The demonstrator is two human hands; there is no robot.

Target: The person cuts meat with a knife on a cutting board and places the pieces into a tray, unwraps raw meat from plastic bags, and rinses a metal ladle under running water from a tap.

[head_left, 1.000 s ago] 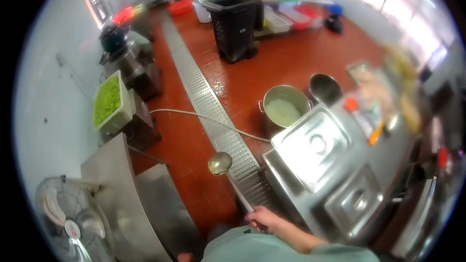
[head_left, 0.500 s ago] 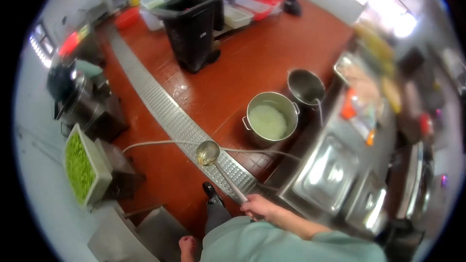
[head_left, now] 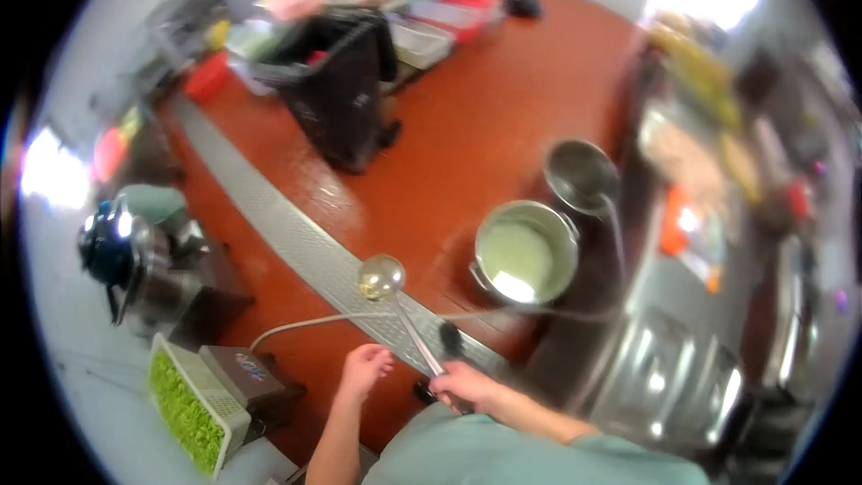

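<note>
My right hand (head_left: 462, 384) is closed round the end of the long handle of a metal ladle (head_left: 411, 332). The ladle's round bowl (head_left: 382, 277) points away from me above the floor grating, with some small yellowish bits along its left side. To the left of the handle, my left hand (head_left: 365, 370) is raised with nothing visible in it; its fingers are loosely bent and apart from the ladle. Ahead to the right, a large two-handled pot (head_left: 527, 215) of cloudy pale liquid stands on the floor.
Behind the pot stands a second metal pot (head_left: 575, 162) with a hose at it. A pale hose (head_left: 305, 321) crosses the grating (head_left: 269, 229). At left is a crate of chopped greens (head_left: 184, 413); at right, a steel counter (head_left: 584, 377). A black bin (head_left: 332, 108) stands farther off.
My left hand has risen from low beside my body toward the ladle, and its fist has loosened. My right hand still grips the ladle. The view has shifted, and I have moved forward.
</note>
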